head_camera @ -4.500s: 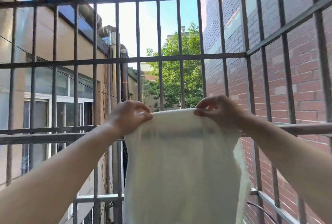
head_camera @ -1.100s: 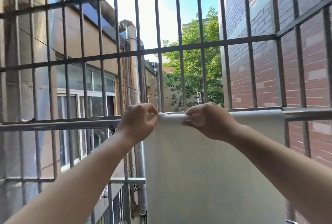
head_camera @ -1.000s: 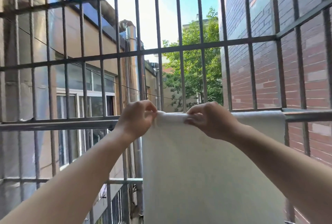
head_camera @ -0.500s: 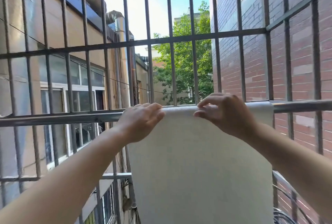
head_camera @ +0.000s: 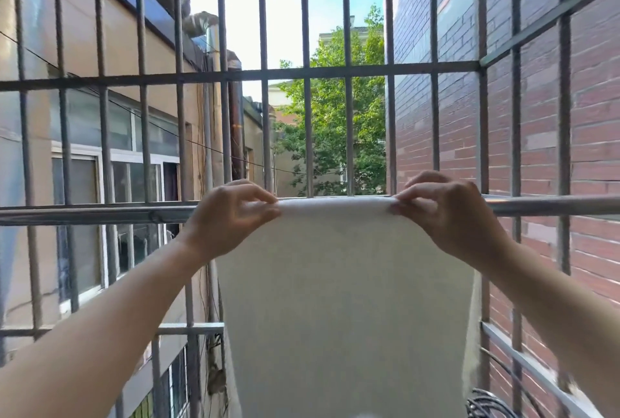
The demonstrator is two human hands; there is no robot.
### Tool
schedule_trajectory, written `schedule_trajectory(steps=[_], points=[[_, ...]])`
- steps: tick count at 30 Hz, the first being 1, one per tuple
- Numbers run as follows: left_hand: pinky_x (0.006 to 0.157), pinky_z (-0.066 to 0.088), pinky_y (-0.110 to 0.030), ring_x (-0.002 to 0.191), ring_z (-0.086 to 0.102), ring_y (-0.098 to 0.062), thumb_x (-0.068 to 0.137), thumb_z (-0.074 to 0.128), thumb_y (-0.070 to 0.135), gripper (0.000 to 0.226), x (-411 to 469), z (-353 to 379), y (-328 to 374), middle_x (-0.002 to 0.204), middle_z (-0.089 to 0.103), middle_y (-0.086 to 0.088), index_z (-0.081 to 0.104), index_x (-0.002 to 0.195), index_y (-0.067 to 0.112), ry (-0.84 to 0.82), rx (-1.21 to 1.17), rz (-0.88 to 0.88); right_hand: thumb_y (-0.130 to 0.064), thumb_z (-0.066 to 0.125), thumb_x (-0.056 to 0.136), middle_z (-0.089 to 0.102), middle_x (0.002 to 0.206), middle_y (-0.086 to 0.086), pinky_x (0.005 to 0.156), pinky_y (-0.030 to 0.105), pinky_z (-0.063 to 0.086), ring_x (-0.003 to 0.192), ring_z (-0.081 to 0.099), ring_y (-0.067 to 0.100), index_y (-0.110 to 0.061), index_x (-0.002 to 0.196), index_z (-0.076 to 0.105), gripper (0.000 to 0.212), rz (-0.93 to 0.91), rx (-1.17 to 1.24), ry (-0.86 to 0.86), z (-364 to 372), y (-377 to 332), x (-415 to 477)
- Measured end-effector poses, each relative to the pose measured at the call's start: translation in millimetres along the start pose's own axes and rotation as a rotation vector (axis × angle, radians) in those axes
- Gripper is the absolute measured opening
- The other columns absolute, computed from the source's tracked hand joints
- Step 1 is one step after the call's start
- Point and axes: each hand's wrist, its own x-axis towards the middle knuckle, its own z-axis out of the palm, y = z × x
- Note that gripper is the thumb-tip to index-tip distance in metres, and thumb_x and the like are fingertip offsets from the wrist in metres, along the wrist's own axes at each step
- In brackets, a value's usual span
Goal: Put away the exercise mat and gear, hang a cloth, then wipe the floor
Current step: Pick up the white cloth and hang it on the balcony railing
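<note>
1. On my feed the cloth is draped over the rail. Its fold runs along the top of the bar, and its near side hangs straight down, flat and off-white, out past the bottom of the view.
2. The left hand is at the left end of the fold. Its fingers are curled over, with the thumb closing up beneath them, and they pinch the cloth where it crosses the rail.
3. The right hand is at the right end of the fold. Its fingertips are bent down onto the fold and the thumb meets them from below, so it pinches the cloth there too.
4. Both forearms are bare and come in from the lower corners, with the cloth hanging between them.
5. The rail is a horizontal metal tube crossing the whole view. It sits inside a grille of grey bars that closes the front and the right side.
6. A thin, paler strip hangs just past the cloth's right edge. I think it is the cloth's far side, but I cannot tell for sure.
7. At the lower right, a dark coil of cable lies near the cloth's right edge, at the foot of the grille.
8. Beyond the bars I see a brick wall on the right, a tan building with windows on the left, and a tree between them under bright sky.
</note>
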Motion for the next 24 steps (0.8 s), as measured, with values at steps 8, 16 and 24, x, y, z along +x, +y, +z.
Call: schedule_trajectory(steps=[8, 16, 24], points=[[0.062, 0.044, -0.015, 0.072, 0.059, 0.002, 0.08, 0.069, 0.026, 0.007, 27.3, -1.1, 4.6, 0.081, 0.067, 0.011, 0.072, 0.087, 0.024, 0.024, 0.06, -0.06, -0.024, 0.074, 0.077, 0.069, 0.078, 0.003, 0.065, 0.023, 0.044, 0.072, 0.062, 0.019, -0.015, 0.082, 0.075, 0.011, 0.148, 0.004, -0.136, -7.5, 17.3, 29.5], [0.079, 0.051, -0.037, 0.082, 0.064, -0.021, 0.09, 0.055, 0.041, 0.032, 48.2, 3.1, 7.8, 0.089, 0.071, -0.006, 0.072, 0.092, 0.015, -0.32, 0.202, -0.256, -0.031, 0.076, 0.074, 0.072, 0.079, -0.005, 0.059, 0.02, 0.048, 0.072, 0.065, 0.012, -0.025, 0.079, 0.075, 0.008, 0.294, 0.035, -0.251, -14.9, 23.3, 37.8], [0.075, 0.052, -0.038, 0.085, 0.062, -0.019, 0.089, 0.032, 0.06, 0.043, 15.4, 20.1, 25.6, 0.095, 0.068, 0.003, 0.06, 0.104, 0.031, -0.283, 0.259, -0.001, -0.06, 0.062, 0.068, 0.069, 0.08, -0.011, 0.066, 0.026, 0.049, 0.072, 0.062, 0.009, -0.025, 0.08, 0.073, 0.039, 0.117, 0.049, -0.218, -10.4, -1.4, 17.2]])
